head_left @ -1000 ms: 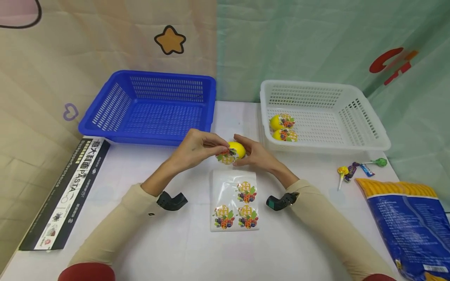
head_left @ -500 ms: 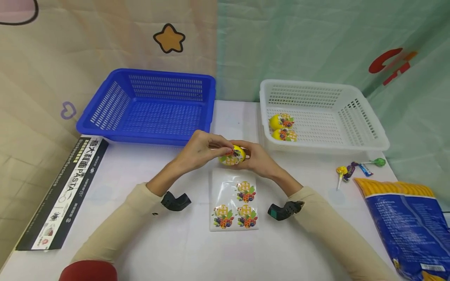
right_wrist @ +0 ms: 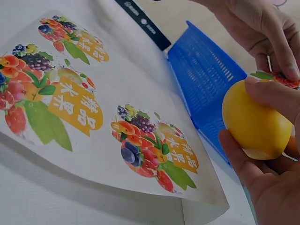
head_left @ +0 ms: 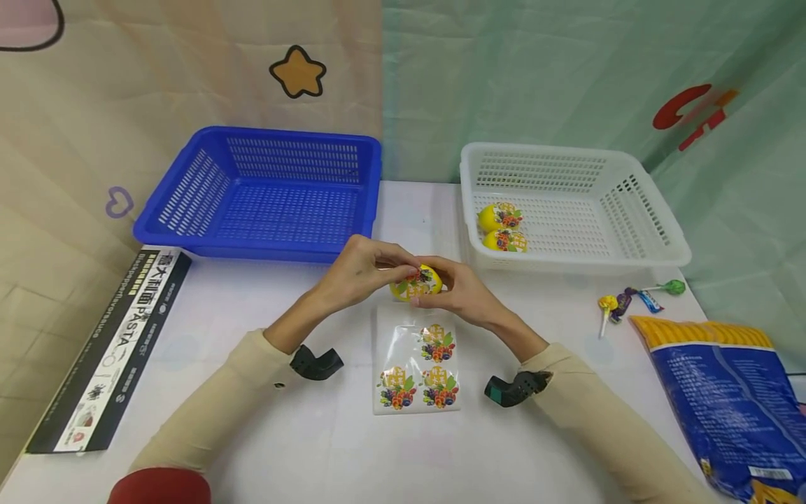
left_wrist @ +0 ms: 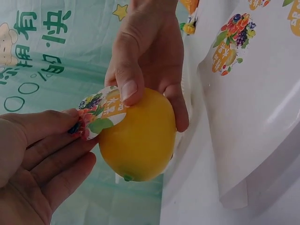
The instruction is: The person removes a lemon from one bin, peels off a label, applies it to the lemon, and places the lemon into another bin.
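Note:
A yellow lemon point(left_wrist: 138, 145) is held in my right hand point(head_left: 464, 292), with the fingers around it. Across the lemon's side lies a round fruit-print sticker point(left_wrist: 97, 112). My left hand point(head_left: 364, 271) pinches one edge of this sticker between thumb and fingers, and that edge stands off the peel in the left wrist view. The right thumb point(left_wrist: 129, 86) presses the sticker's other edge against the lemon. Just below the hands, a white sheet point(head_left: 399, 343) bearing several printed stickers lies on the table; its near edge curls up in the right wrist view.
A blue basket point(head_left: 252, 248) stands back left. The white basket point(head_left: 567, 262) at back right holds two stickered lemons point(head_left: 488, 218). Candies point(head_left: 622, 302) and a blue and yellow bag point(head_left: 724, 399) lie right; a black pasta box point(head_left: 107, 350) lies left.
The sticker has gone from the lemon's lower left to over its front. My right hand has come slightly nearer, and its thumb now sits at the sticker's edge. The left hand keeps its pinch.

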### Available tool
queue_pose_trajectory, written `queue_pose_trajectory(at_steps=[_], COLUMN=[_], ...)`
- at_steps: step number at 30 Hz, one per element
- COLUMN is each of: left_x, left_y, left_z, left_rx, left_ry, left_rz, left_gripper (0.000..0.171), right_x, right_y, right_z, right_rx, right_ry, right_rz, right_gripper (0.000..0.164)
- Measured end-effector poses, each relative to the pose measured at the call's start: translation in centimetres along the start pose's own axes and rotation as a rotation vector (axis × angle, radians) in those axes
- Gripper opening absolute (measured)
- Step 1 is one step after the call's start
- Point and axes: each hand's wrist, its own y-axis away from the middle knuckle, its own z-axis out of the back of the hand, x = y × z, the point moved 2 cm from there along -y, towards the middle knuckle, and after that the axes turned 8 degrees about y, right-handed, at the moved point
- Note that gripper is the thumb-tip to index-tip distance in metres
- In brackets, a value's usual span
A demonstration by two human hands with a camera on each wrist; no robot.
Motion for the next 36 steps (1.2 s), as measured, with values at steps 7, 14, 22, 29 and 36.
queue_pose_trajectory(at_steps=[7, 14, 22, 29, 36], left_x=[0.1, 0.1, 0.0, -0.2, -0.2], left_y=[0.2, 0.3, 0.0, 0.0, -0.2], left_z=[-0.3, -0.5, -0.7, -0.7, -0.6], left_rx=[-0.009, -0.054, -0.067, -0.032, 0.043], left_ry=[-0.004, 0.034, 0.068, 0.039, 0.014], left_rz=[-0.092, -0.145, -0.171, -0.089, -0.142], left_gripper=[0.027, 0.029, 0.024, 0.022, 0.008], right_x=[0.7, 1.3, 2.0, 2.2, 2.6], right_y=[0.5, 0.8, 1.3, 1.6, 2.1], right_z=[-0.6, -0.6, -0.3, -0.1, 0.3], right_rx=[-0.028, -0.062, -0.123, -0.109, -0.102], right_ry=[0.02, 0.04, 0.085, 0.076, 0.112], right_rz=[-0.026, -0.002, 0.017, -0.029, -0.06], right_gripper=[0.063, 0.065, 0.067, 0.07, 0.066])
